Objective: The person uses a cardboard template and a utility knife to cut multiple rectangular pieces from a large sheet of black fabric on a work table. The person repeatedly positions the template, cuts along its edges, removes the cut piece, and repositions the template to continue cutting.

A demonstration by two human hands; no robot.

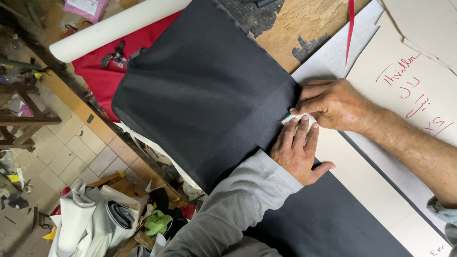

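Wooden worktable bearing dark fabric that overhangs its edge. Left hand, fingers flat and extended, presses a pale card pattern onto the fabric; right hand, fingers pinched, holds a small marking tool at the pattern's corner.

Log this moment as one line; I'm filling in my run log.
left hand: flat on cardboard pattern | right hand: pinching small marker at dark fabric edge | table: wooden

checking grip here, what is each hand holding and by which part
The right hand pinches a small teal-tipped marking tool by its upper end; the left hand holds nothing, pressing flat on the cardboard pattern.
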